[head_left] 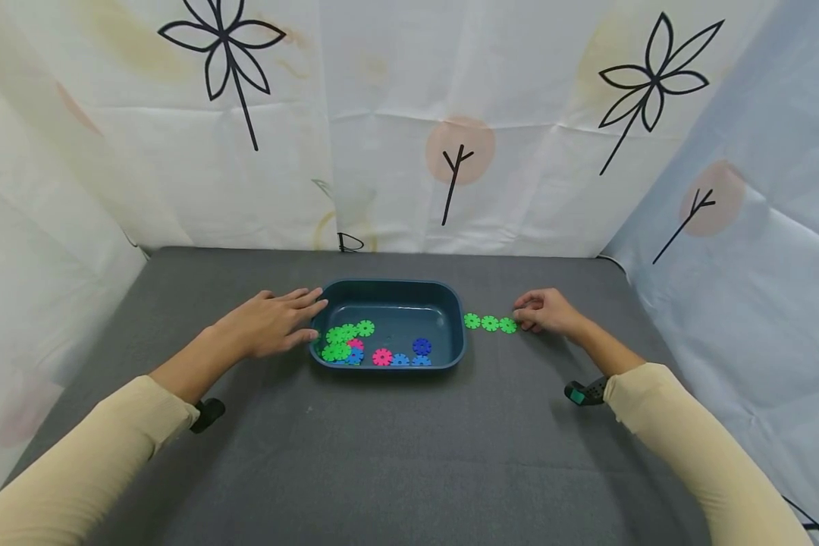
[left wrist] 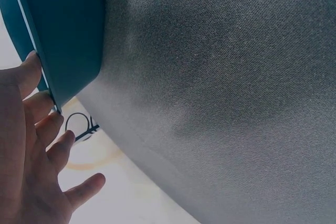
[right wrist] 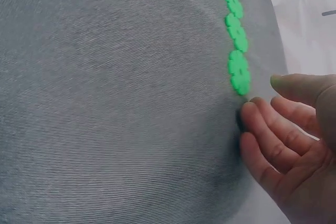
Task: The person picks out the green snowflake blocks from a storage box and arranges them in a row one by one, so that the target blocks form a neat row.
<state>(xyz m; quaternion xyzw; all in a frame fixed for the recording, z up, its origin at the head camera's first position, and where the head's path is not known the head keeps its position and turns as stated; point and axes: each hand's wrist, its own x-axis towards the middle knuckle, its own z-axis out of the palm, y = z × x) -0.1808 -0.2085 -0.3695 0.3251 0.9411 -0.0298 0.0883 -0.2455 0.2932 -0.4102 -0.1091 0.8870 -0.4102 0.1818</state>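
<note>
The left hand (head_left: 273, 324), fingers extended, touched the left rim of a blue tray (head_left: 396, 318). The right hand (head_left: 551, 311), loosely bent, gripping nothing visible, was nearer the row of three green discs (head_left: 490, 324), which lay just left of its fingertips, lengthwise toward the tray on gray cloth (head_left: 409, 455).

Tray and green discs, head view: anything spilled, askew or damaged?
Nothing looks spilled or damaged. The tray sits upright; three green discs lie outside it, but their neat row beside the right hand looks deliberate, not dropped. Loose pieces overlapping inside seem ordinary.
</note>
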